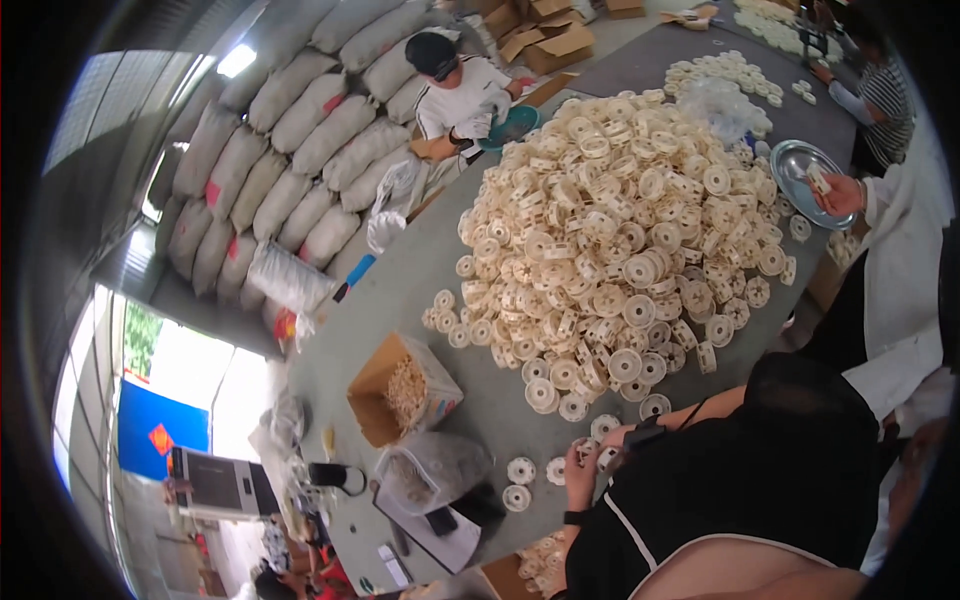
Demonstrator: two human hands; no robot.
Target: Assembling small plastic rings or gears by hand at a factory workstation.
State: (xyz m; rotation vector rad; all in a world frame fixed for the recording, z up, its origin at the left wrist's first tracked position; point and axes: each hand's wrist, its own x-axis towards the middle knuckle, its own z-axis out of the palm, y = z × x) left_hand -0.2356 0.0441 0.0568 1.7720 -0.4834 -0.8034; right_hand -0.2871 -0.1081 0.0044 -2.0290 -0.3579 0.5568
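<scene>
At the table's near edge, both my hands are close together over several cream plastic wheel-shaped parts. My left hand (pixel 579 478), with a dark band on the wrist, has its fingers curled round a wheel-shaped part (pixel 586 450). My right hand (pixel 622 437), a dark watch on its wrist, reaches in from the right with bent fingers beside another wheel-shaped part (pixel 606 458); its fingertips are too small to make out. Loose wheels (pixel 520 470) lie left of my hands. Beyond rises a large heap of the same wheels (pixel 620 240).
A cardboard box of small pieces (pixel 375 400) and a clear plastic bag (pixel 435 475) stand to the left. Near them lie a phone (pixel 394 565) and a black cup-like object (pixel 335 478). Co-workers hold a metal basin (pixel 790 165) and a green basin (pixel 512 128). Stacked sacks (pixel 330 135) line the wall.
</scene>
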